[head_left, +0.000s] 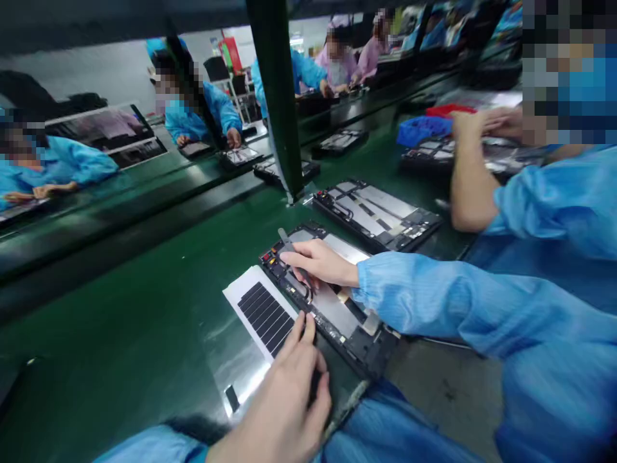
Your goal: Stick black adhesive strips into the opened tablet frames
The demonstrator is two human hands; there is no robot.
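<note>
An open tablet with its back off [318,302] lies on the green workbench [144,334], showing metal plates and circuit boards. My right hand [321,262] lies over it, gripping a grey plastic spudger [285,240] whose tip points toward the tablet's far corner. My left hand [284,392] is at the tablet's near edge, its fingertips against the frame beside a white sheet with black ribbing [263,312]. I cannot tell whether those fingers pinch anything.
A second opened tablet [376,215] lies just beyond. At right, a co-worker's arm [472,170] reaches over another tablet [448,154], near a blue bin [424,130]. A dark green post [277,83] rises from the bench. Several co-workers in blue smocks sit across the line.
</note>
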